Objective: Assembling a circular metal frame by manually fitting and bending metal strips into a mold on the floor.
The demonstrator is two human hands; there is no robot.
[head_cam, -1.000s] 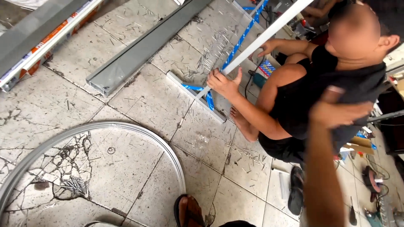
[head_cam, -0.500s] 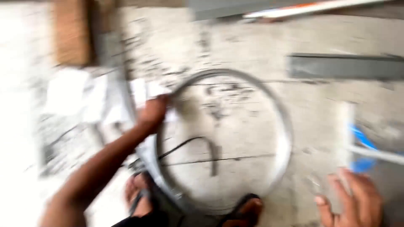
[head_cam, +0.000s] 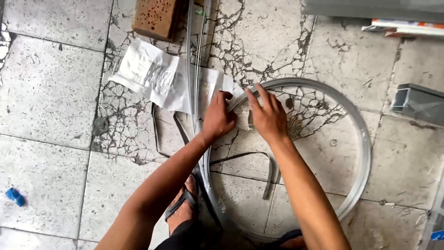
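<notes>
My left hand (head_cam: 217, 116) and my right hand (head_cam: 267, 115) meet over the upper left arc of a metal wheel rim (head_cam: 363, 139) lying flat on the cracked tile floor. Between them they grip a small clear plastic packet (head_cam: 243, 115), the left hand closed on its left end, the right hand's fingers laid over its right end. What the packet holds cannot be made out. A bundle of thin metal spokes (head_cam: 195, 51) runs up the floor just left of my left hand, over crumpled white paper (head_cam: 152, 76).
A black rubber strip (head_cam: 270, 173) curls inside the rim. My sandalled foot (head_cam: 182, 208) rests beside the rim's near edge. A brown block (head_cam: 157, 18) lies at the top. Grey metal profiles (head_cam: 418, 102) lie at right, a blue scrap (head_cam: 15, 196) at far left.
The view swung from a person crouching at the right down to the rim in front of me. My left hand reached to the rim's edge, and both hands now hold the packet.
</notes>
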